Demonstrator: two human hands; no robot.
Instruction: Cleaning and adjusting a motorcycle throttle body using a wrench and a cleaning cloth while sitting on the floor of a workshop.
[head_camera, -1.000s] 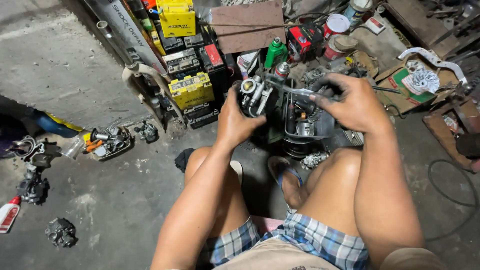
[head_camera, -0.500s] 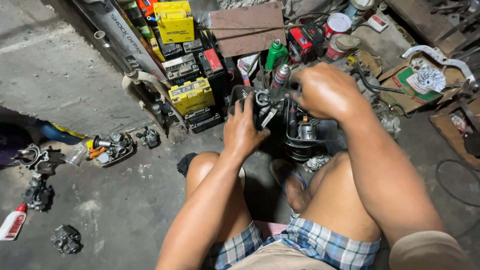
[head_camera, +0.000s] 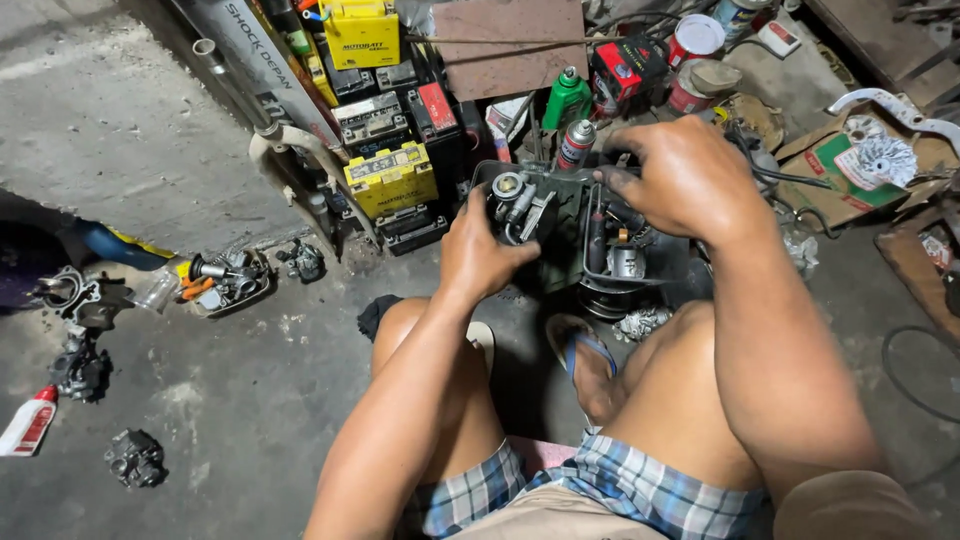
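Presently on the Floor: Engine Part in Two Hands, with Surrounding Stock

Surroundings. Grey, stained concrete floor (head_camera: 150, 150), rough in texture. Behind the work: a stack of box-shaped batteries, one yellow block battery (head_camera: 391, 178) at the front, darker ones beside and above it. Just beyond the hands: a green plastic bottle (head_camera: 567, 98), a grey spray can with a red cap (head_camera: 575, 143) and a white-lidded red tin (head_camera: 694, 40). Far right: a flattened cardboard box (head_camera: 835, 165) bearing a pale finned metal disc (head_camera: 885, 158). Left of the knees, well apart: a shallow tray of small metal fittings (head_camera: 222, 280), dark greasy castings (head_camera: 82, 368) and, at the frame edge, a white tube with a red cap (head_camera: 28, 422). A blue flip-flop sandal (head_camera: 590, 362) rests directly under the work.

Obstruction. Both hands cover much of the piece; its near and right faces are hidden.

Hands. Left hand (head_camera: 482, 255) is closed on the lower left side of a dark metal engine assembly with silver cylindrical fittings (head_camera: 545, 215), thumb pressed to it. Right hand (head_camera: 685, 180) lies curled over its top right, fingers blackened with grease; what lies beneath that palm cannot be told.

Position. Assembly sits between the raised bare knees, above the sandal, close before the batteries.
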